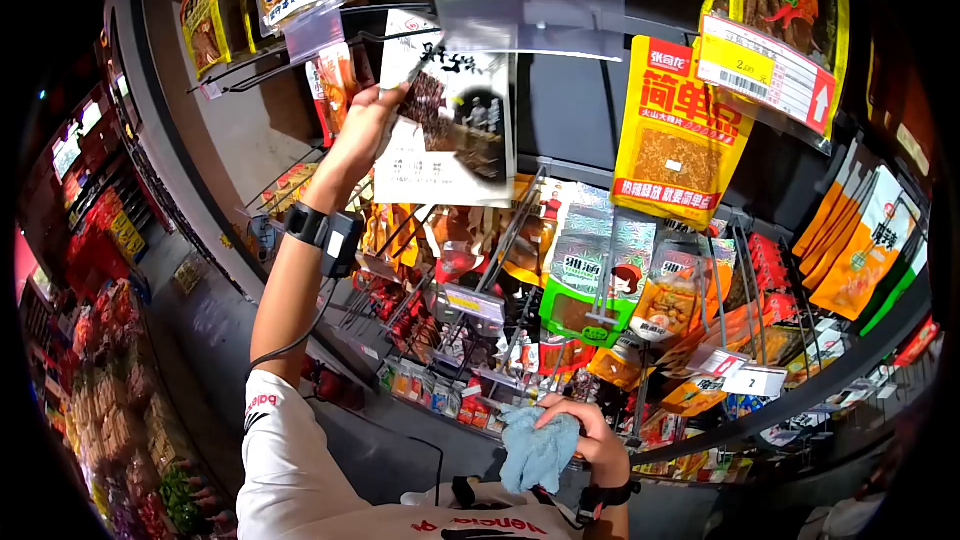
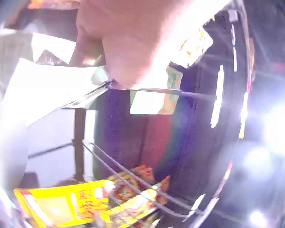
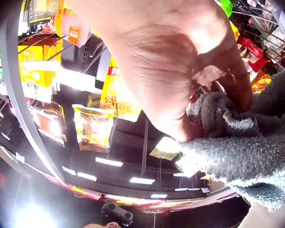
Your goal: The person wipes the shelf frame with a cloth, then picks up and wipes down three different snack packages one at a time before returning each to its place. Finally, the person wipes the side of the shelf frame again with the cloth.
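My left hand point(image 1: 368, 122) is raised to the upper pegs and pinches the left edge of a white and black snack packet point(image 1: 452, 115) that hangs from a hook. In the left wrist view the palm point(image 2: 133, 38) fills the top and the packet point(image 2: 42, 90) shows as a pale sheet under it. My right hand point(image 1: 590, 435) is low, close to my chest, and grips a crumpled light blue cloth point(image 1: 535, 450). The right wrist view shows the fingers curled round the grey-blue cloth point(image 3: 237, 147).
A shop display wall with wire hooks holds many snack bags: a yellow packet point(image 1: 680, 135) to the right, a green one point(image 1: 590, 275) below, orange ones point(image 1: 855, 240) at far right. A price tag point(image 1: 765, 70) and clear plastic label holder point(image 1: 540, 10) hang above. An aisle with stocked shelves point(image 1: 100, 340) runs left.
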`<state>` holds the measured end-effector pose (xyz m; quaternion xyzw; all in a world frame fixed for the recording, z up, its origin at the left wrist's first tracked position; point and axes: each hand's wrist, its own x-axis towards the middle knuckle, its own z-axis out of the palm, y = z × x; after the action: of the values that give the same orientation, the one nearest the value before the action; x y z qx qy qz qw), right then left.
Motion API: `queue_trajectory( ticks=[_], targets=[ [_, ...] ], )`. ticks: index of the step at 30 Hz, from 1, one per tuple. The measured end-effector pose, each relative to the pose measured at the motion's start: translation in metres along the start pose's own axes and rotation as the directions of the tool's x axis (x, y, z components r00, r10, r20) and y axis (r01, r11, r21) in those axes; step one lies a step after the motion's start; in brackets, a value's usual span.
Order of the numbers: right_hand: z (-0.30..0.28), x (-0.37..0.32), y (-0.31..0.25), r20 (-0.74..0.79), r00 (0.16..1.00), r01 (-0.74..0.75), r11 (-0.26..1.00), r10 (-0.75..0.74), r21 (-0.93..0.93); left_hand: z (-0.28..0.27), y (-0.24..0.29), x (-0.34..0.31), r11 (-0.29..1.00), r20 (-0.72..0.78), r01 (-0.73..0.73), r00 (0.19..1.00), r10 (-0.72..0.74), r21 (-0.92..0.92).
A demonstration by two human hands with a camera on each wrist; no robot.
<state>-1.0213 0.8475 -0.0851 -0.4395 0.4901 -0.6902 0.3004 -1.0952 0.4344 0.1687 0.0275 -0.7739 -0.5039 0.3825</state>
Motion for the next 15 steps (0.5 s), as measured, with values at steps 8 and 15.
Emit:
queue_trajectory(
  ticks=[8,15],
  targets=[
    [0.013,0.000,0.012,-0.062,0.997,0.043,0.996,-0.038,0.078,-0.078,0.023,-0.078,0.708,0.178,-0.084,0.941,0.287,-0.702],
    [0.033,0.013,0.010,-0.187,0.978,-0.076,0.994,0.088,0.074,-0.110,0.056,-0.129,0.874,-0.154,-0.364,0.931,0.331,-0.321]
  ],
)
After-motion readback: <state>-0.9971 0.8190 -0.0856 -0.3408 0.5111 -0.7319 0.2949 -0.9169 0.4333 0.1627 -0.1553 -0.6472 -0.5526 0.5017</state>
